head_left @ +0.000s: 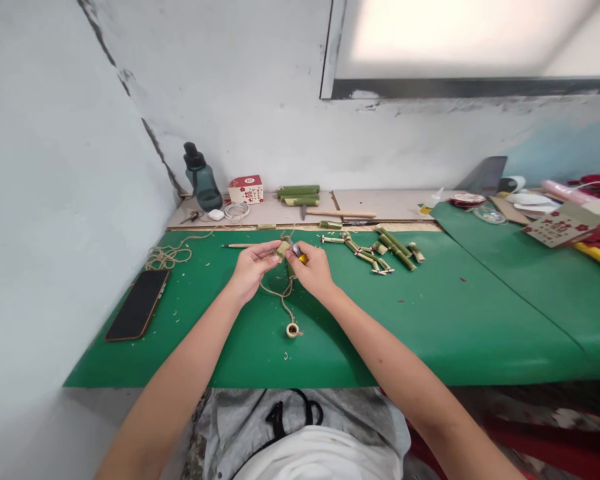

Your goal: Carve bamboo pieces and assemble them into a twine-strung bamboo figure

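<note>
Over the green mat [380, 333], my left hand [254, 267] pinches a short piece of bamboo [283, 250]. My right hand [314, 269] is closed around a utility knife [303, 256] with a yellow part, its blade end close to the bamboo. Between and below the hands runs a tan cord [284, 297], which reaches down to a small bamboo ring [293, 330] lying on the mat. Another bamboo piece [291, 269] shows partly under my right hand. Just beyond my left hand lies a thin pencil-like stick [237, 246], partly hidden.
A jointed bamboo figure [360, 252] and bamboo sticks [397, 248] lie to the right. At left are a phone [138, 305] and loose cord [169, 257]. Along the back stand a water bottle [203, 180], a red-and-white box [246, 189], bamboo tubes [299, 195] and a hammer [337, 213].
</note>
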The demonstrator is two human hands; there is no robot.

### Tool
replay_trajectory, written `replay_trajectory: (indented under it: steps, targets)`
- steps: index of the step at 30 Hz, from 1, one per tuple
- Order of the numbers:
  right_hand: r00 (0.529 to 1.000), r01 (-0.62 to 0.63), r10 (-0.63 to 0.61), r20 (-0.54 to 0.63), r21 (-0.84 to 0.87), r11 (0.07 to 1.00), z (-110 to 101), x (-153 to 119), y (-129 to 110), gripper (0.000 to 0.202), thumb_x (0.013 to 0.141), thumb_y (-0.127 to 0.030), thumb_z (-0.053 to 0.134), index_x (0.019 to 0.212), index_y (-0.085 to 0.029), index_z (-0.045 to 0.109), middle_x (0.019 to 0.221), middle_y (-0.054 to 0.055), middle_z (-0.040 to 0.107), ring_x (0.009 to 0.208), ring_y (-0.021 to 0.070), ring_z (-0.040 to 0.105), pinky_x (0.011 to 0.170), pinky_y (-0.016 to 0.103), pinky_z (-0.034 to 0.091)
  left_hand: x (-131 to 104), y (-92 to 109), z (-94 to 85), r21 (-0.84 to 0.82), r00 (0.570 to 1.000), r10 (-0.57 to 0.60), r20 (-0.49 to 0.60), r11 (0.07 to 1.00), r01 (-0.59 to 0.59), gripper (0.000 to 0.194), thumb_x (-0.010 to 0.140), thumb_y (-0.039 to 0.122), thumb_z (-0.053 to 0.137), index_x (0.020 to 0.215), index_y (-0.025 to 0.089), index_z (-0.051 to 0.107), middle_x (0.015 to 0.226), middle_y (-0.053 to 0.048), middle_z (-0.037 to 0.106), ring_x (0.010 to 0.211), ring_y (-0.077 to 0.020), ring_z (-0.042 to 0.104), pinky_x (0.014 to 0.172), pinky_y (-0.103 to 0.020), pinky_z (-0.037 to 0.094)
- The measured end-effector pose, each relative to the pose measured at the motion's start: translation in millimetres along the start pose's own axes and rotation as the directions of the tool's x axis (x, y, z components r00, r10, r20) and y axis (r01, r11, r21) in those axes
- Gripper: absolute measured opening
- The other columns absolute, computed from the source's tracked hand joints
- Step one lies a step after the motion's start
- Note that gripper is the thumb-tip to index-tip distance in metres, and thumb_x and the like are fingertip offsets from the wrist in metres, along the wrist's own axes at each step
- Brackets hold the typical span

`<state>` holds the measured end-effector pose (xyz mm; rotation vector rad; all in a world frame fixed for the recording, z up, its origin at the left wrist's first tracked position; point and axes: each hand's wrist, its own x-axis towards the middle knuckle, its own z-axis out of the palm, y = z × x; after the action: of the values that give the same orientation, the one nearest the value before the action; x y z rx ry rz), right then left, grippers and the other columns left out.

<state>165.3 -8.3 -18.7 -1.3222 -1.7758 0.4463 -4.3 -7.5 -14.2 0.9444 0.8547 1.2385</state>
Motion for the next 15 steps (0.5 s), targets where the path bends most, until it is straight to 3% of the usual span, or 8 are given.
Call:
replay_trajectory:
  steps: [4, 7, 11, 15]
  targets:
    - [0.992, -0.051, 0.046, -0.118, -0.036, 0.998, -7, 5, 10, 0.028, 0.094, -0.040, 0.047, 0.072, -0.022, 0.049, 0.066, -0.002, 0.055, 0.061, 0.0136, 0.045, 0.062, 0.025, 0.034, -1, 1, 1.0, 0.007, 1.000, 0.001, 0.012, 1.000, -0.001, 0.049, 0.058, 0.023, 0.094, 0.104, 0.016, 0.080, 0.111, -0.013, 0.079, 0.101, -0.0251, 0.075, 0.095, -0.038, 0.058]
    - [0.980, -0.135, 0.106, -0.166, -0.174, 0.975, -21, 11, 22, 0.026, 0.095, -0.040, 0.047, 0.078, -0.022, 0.056, 0.070, 0.001, 0.060, 0.064, 0.0160, 0.049, 0.062, 0.026, 0.033, -1, 1, -0.1, 0.024, 1.000, 0.018, -0.002, 1.000, -0.018, 0.048, 0.057, 0.023, 0.093, 0.102, 0.017, 0.080, 0.110, -0.012, 0.079, 0.101, -0.0245, 0.075, 0.088, -0.033, 0.059]
    - [0.959, -0.278, 0.274, -0.072, -0.423, 0.863, -41, 19, 42, 0.022, 0.092, -0.035, 0.054, 0.099, -0.021, 0.068, 0.092, 0.010, 0.073, 0.078, 0.0237, 0.063, 0.064, 0.029, 0.035, 1, 0, -3.8, 0.050, 0.999, 0.027, -0.038, 0.998, -0.025, 0.049, 0.058, 0.026, 0.093, 0.104, 0.016, 0.078, 0.112, -0.013, 0.079, 0.102, -0.0246, 0.075, 0.084, -0.031, 0.059]
    - [0.938, -0.287, 0.346, 0.010, -0.536, 0.794, -46, 21, 54, 0.035, 0.091, -0.033, 0.056, 0.121, -0.018, 0.068, 0.112, 0.016, 0.074, 0.097, 0.0307, 0.068, 0.074, 0.034, 0.043, 0, 1, -3.8, 0.061, 0.998, 0.042, -0.047, 0.997, -0.039, 0.053, 0.059, 0.030, 0.095, 0.107, 0.015, 0.077, 0.118, -0.014, 0.077, 0.105, -0.0250, 0.074, 0.081, -0.029, 0.058]
